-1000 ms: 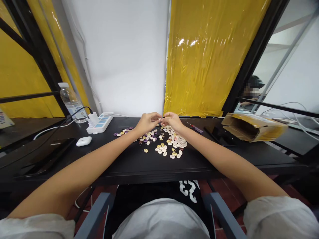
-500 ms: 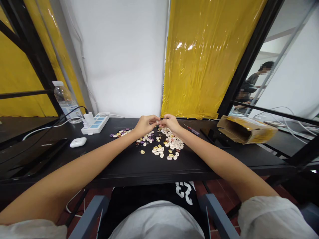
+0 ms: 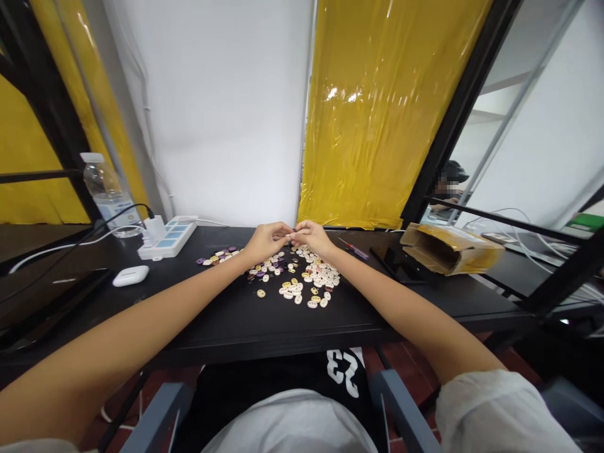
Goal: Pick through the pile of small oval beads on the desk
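My left hand [image 3: 268, 243] and my right hand [image 3: 313, 239] meet above the far part of the black table, fingers pinched together. A small pale piece [image 3: 291, 236] shows between their fingertips, mostly hidden, so its exact shape is unclear. Below and around the hands lie many small oval, button-like pieces. The cream-white ones [image 3: 323, 274] form a dense heap under my right hand, with several yellow and brown ones among them. Purple and dark ones [image 3: 258, 273] lie mixed with white near my left wrist. A single yellow oval piece [image 3: 261, 293] rests apart, nearer the front edge.
Right of the heap lie a thin screwdriver [image 3: 355, 250], a dark phone [image 3: 395, 264] and an open cardboard box [image 3: 453, 250]. Leftward are a white power strip [image 3: 170, 239], a white earphone case [image 3: 131, 275], a water bottle [image 3: 111, 198] and cables. A person [image 3: 448, 182] sits beyond the frame.
The view has swung slightly right, so everything appears shifted left. Both hands stay pinched together at the same spot over the pieces. One of the two people in the background has left view.
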Demonstrator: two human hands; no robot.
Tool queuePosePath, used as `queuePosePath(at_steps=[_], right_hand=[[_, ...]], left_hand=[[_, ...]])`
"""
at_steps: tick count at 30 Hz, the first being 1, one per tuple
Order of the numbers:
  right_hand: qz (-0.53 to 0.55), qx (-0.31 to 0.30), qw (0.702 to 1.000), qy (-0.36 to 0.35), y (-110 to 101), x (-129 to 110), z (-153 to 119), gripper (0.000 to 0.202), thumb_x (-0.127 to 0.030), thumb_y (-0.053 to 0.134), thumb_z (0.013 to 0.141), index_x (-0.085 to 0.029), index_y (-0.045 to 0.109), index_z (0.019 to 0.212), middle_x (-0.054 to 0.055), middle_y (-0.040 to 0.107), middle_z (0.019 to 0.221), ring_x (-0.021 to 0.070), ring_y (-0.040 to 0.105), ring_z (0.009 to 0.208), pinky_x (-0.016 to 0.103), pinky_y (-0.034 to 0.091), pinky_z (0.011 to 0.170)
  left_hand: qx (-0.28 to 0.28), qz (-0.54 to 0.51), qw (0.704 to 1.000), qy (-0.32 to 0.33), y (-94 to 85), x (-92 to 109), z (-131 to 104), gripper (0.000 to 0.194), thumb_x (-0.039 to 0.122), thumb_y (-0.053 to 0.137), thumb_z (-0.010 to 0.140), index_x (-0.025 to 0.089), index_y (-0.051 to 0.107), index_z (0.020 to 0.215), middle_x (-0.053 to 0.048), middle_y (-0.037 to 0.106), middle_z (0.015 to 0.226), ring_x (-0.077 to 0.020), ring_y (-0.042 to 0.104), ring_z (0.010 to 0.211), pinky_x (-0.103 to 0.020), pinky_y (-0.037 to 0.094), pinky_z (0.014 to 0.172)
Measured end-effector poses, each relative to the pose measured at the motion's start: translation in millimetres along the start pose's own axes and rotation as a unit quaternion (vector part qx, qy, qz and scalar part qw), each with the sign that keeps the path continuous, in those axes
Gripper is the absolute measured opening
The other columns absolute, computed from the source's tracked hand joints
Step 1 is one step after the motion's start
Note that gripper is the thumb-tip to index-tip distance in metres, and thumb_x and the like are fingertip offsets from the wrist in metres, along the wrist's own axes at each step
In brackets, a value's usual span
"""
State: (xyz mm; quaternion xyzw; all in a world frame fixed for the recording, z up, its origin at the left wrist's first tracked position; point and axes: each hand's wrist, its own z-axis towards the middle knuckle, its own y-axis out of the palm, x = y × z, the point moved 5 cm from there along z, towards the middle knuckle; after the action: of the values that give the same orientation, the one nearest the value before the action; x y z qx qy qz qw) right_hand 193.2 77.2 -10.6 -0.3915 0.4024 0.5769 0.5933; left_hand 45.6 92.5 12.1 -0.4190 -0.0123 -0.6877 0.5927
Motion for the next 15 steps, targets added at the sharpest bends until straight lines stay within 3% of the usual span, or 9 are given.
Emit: queuePosePath(at_steps=[4, 7, 11, 15], right_hand=[[-0.039, -0.028, 0.999, -0.026, 1.2, 2.8, 4.3, 0.034, -0.032, 0.078, 0.068, -0.019, 0.052, 0.084, -0.003, 0.066, 0.062, 0.0119, 0.062, 0.057, 0.026, 0.052, 0.060], [-0.131, -0.036, 0.989, -0.051, -4.8, -3.2, 8.1, 0.023, -0.032, 0.071, 0.077, -0.018, 0.055, 0.085, -0.001, 0.066, 0.068, 0.0124, 0.062, 0.061, 0.026, 0.050, 0.061], [-0.382, -0.023, 0.920, -0.081, -32.8, -21.0, 12.9, 0.011, -0.023, 0.069, 0.078, -0.015, 0.064, 0.083, 0.005, 0.069, 0.077, 0.0147, 0.062, 0.069, 0.026, 0.047, 0.065], [-0.491, -0.040, 0.870, -0.039, -69.0, -25.9, 13.7, 0.006, -0.019, 0.069, 0.076, -0.013, 0.070, 0.078, 0.008, 0.072, 0.078, 0.0164, 0.062, 0.069, 0.026, 0.045, 0.064]], left_hand=[[0.003, 0.008, 1.000, -0.011, -3.1, 0.4, 0.9, 0.022, 0.033, 0.065, 0.082, 0.014, 0.070, 0.093, -0.008, 0.076, 0.088, -0.0190, 0.073, 0.081, -0.032, 0.059, 0.083], [0.002, 0.044, 0.999, -0.015, -8.7, 2.7, 4.7, 0.023, 0.033, 0.062, 0.083, 0.015, 0.071, 0.092, -0.008, 0.076, 0.088, -0.0191, 0.072, 0.082, -0.031, 0.058, 0.081], [-0.029, 0.176, 0.983, -0.040, -23.7, -1.9, 13.4, 0.023, 0.026, 0.055, 0.081, 0.015, 0.073, 0.092, -0.007, 0.076, 0.081, -0.0204, 0.071, 0.076, -0.030, 0.056, 0.072], [-0.081, 0.344, 0.932, -0.075, -45.8, -17.6, 18.6, 0.025, 0.017, 0.052, 0.069, 0.017, 0.076, 0.079, -0.009, 0.075, 0.077, -0.0234, 0.069, 0.074, -0.032, 0.052, 0.073]])
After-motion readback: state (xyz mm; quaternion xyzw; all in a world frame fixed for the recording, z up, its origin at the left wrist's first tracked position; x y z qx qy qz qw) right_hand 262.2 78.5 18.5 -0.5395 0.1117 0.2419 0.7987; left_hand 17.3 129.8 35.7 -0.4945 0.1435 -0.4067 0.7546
